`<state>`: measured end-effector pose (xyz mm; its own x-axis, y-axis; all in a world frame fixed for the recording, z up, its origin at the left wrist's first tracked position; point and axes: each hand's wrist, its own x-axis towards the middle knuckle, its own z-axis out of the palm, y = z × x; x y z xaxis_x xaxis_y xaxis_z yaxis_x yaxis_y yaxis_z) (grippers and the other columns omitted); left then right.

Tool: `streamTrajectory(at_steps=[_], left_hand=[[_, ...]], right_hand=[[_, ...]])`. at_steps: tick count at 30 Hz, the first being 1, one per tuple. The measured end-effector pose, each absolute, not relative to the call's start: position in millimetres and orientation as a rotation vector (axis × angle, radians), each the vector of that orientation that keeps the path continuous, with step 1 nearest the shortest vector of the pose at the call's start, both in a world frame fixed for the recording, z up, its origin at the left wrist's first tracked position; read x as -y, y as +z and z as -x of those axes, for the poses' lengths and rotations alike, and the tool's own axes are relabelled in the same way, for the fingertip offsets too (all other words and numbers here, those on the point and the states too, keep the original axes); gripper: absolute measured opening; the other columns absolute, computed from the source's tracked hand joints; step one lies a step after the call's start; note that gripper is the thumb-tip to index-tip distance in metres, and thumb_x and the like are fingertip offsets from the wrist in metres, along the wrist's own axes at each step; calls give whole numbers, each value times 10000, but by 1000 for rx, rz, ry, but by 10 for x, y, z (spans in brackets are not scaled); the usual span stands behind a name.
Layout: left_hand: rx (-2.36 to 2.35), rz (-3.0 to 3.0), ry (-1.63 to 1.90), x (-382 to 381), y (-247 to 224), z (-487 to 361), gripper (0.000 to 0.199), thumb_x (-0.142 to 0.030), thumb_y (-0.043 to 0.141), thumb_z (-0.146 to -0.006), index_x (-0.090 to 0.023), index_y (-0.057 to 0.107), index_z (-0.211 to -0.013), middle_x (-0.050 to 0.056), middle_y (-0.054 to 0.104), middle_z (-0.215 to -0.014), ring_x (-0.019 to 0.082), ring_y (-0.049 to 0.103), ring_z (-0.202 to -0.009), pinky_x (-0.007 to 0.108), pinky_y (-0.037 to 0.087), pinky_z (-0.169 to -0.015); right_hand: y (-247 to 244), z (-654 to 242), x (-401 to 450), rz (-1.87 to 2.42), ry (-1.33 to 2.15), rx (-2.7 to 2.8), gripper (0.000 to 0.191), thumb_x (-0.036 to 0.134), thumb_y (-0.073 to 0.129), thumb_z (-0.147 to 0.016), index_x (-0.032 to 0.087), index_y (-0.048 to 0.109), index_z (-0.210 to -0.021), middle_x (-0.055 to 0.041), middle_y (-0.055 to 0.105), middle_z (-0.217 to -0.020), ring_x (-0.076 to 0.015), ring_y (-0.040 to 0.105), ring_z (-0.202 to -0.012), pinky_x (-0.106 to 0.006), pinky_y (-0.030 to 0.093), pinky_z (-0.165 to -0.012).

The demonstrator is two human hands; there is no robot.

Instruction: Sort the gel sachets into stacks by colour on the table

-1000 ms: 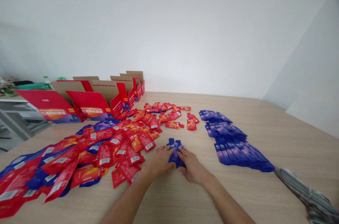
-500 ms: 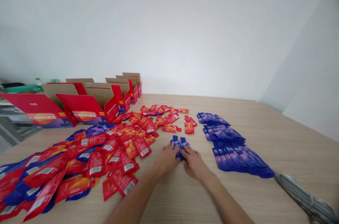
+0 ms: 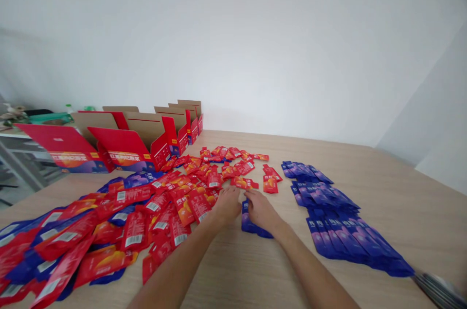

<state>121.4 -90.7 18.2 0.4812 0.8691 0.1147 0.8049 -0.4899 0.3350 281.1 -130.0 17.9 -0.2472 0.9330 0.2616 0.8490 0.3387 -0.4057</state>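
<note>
Two overlapping blue spouted pouches point(image 3: 251, 225) lie flat on the table in front of me, partly covered by my right hand point(image 3: 263, 212). That hand's fingers point forward and left across their tops and seem stretched rather than wrapped round anything. My left hand point(image 3: 226, 207) is at the right edge of the red pouch heap point(image 3: 178, 187), fingers extended and thumb apart. Just beyond both sets of fingertips lies a red pouch point(image 3: 243, 183) on its side; whether they touch it I cannot tell.
Rows of overlapping blue pouches point(image 3: 350, 236) lie to the right, with a striped bundle point(image 3: 438, 292) at their near end. Open red cartons point(image 3: 124, 151) stand along the left. Two more red pouches point(image 3: 270, 183) lie ahead. A white wall point(image 3: 255, 56) rises behind the table.
Both hands have moved forward off the middle of the blue pouch pair, the left one away toward the red pouches. The view has turned slightly left.
</note>
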Motion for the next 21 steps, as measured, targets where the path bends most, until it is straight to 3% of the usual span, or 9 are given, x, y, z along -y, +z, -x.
streamTrajectory(at_steps=[4,8,16,21], left_hand=[[-1546,-2462,435,431,186,-1077,351,-150,445,-852,-153,621,-1156,133,632,-1232,221,558,-1180,338,382,-1050],[-1595,-2454,409,-26,116,-934,318,-181,394,-910,-136,632,-1117,158,637,-1191,241,586,-1123,362,415,-998],[-1626,-2444,338,-761,-148,-702,330,-156,401,-913,-146,608,-1170,156,604,-1241,244,527,-1201,362,361,-1064],[-1610,-2473,319,-1186,-196,-615,332,-154,394,-919,-154,606,-1175,151,592,-1272,235,513,-1222,360,357,-1078]], right_hand=[[103,-2575,713,1572,203,2129,441,59,403,-825,105,648,-1189,-140,658,-1230,-206,580,-1169,-292,390,-1045],[11,-2379,132,1565,212,2160,407,70,412,-845,118,651,-1171,-136,666,-1208,-217,580,-1147,-311,386,-1034],[-216,-2161,-751,1599,236,2234,353,132,434,-889,125,627,-1184,-147,620,-1279,-232,526,-1216,-321,374,-1033],[-289,-2090,-1209,1617,208,2287,391,123,506,-836,106,621,-1210,-168,605,-1295,-240,517,-1237,-310,364,-1042]])
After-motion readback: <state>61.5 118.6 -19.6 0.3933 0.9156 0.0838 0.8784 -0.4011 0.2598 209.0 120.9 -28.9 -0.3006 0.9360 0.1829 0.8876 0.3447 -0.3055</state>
